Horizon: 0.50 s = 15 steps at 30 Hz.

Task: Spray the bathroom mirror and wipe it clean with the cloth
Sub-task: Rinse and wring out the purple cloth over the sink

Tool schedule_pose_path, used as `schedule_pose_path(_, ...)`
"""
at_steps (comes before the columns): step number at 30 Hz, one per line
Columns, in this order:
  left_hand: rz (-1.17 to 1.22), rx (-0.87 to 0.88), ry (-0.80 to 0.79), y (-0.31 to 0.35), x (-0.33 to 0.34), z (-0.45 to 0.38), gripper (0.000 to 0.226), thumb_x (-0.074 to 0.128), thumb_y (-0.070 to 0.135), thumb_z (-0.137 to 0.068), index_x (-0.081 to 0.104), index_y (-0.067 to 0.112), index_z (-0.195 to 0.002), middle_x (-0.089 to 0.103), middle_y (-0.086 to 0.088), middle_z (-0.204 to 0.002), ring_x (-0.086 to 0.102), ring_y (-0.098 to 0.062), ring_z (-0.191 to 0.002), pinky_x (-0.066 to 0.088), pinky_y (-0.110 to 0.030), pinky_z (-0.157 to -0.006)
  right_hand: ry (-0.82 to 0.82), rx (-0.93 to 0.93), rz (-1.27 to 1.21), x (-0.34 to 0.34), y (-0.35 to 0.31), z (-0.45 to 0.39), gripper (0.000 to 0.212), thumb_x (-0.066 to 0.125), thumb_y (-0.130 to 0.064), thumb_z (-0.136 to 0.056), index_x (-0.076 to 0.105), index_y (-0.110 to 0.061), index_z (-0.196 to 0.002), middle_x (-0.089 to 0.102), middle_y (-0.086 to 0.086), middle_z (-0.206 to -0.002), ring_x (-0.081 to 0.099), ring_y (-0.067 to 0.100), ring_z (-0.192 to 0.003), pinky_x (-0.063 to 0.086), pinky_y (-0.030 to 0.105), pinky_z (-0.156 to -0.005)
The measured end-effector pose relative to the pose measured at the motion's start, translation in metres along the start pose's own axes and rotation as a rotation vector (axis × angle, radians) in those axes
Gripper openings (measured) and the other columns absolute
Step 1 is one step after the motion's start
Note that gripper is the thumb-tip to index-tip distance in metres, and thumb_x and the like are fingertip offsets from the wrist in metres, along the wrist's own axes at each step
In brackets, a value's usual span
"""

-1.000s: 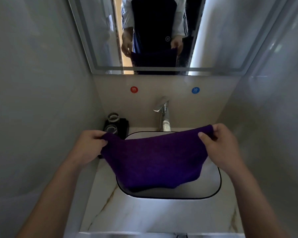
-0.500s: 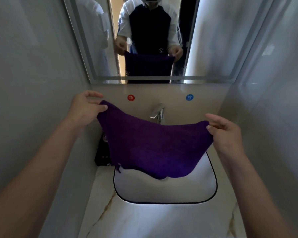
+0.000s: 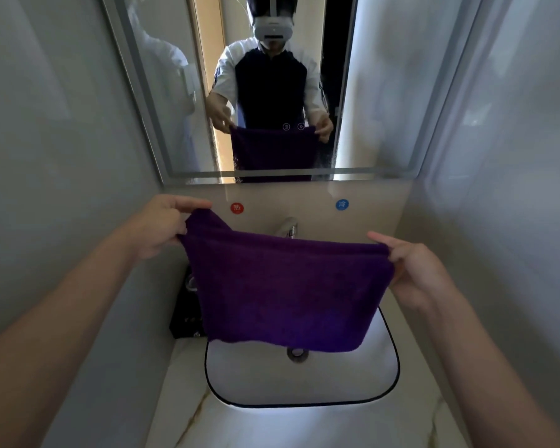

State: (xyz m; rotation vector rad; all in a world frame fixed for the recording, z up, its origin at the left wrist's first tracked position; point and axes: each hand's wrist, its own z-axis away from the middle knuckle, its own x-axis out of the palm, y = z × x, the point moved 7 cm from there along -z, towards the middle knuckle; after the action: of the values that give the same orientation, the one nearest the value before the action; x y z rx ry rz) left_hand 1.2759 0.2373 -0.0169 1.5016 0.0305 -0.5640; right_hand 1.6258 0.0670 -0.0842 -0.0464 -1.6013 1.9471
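Note:
A purple cloth (image 3: 285, 286) hangs doubled over above the sink, stretched between my two hands. My left hand (image 3: 162, 224) pinches its upper left corner, just below the mirror's lower edge. My right hand (image 3: 414, 270) grips the upper right corner, a little lower. The bathroom mirror (image 3: 385, 92) fills the wall above and reflects a person holding the cloth. No spray bottle is in view.
A white basin (image 3: 379, 376) with a dark rim sits in a marble counter (image 3: 188, 415). A chrome tap (image 3: 286, 226) shows just above the cloth. A black holder (image 3: 183, 318) stands at the back left. Grey walls close in on both sides.
Both hands have lifted the cloth up from the basin. Its top edge now shows a fold, and the view has tilted up to show more of the mirror.

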Motion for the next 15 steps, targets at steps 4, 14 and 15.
schedule_pose_path(4, -0.071, 0.09, 0.115, 0.006, 0.0, -0.005, 0.06, 0.048, -0.026, -0.088, 0.07, 0.023, -0.116, 0.068, -0.011, -0.12, 0.066, -0.023, -0.106, 0.057, -0.027, -0.083, 0.054, -0.2, 0.102, -0.003, -0.021, -0.002, 0.038, 0.045, 0.01, -0.094, 0.072, -0.003, -0.116, 0.07, 0.017, -0.093, 0.063, 0.026, -0.082, 0.051, 0.036, -0.078)
schedule_pose_path(14, -0.433, 0.296, 0.308, 0.045, -0.017, -0.002, 0.037, 0.069, -0.004, -0.09, 0.069, 0.015, -0.122, 0.067, -0.002, -0.108, 0.064, -0.015, -0.096, 0.053, -0.032, -0.098, 0.295, -0.571, 1.187, 0.008, -0.063, 0.005, 0.025, 0.061, 0.003, -0.094, 0.073, -0.014, -0.108, 0.055, 0.01, -0.111, 0.051, 0.023, -0.096, 0.041, 0.02, -0.069)
schedule_pose_path(15, -0.468, 0.319, 0.33, 0.049, -0.018, 0.0, 0.035, 0.068, -0.002, -0.091, 0.07, 0.015, -0.122, 0.066, -0.004, -0.113, 0.062, -0.017, -0.099, 0.053, -0.033, -0.099, 0.305, -0.575, 1.216, 0.007, -0.064, 0.005, 0.023, 0.063, 0.004, -0.092, 0.075, -0.014, -0.1, 0.059, 0.01, -0.105, 0.054, 0.025, -0.095, 0.041, 0.023, -0.071)
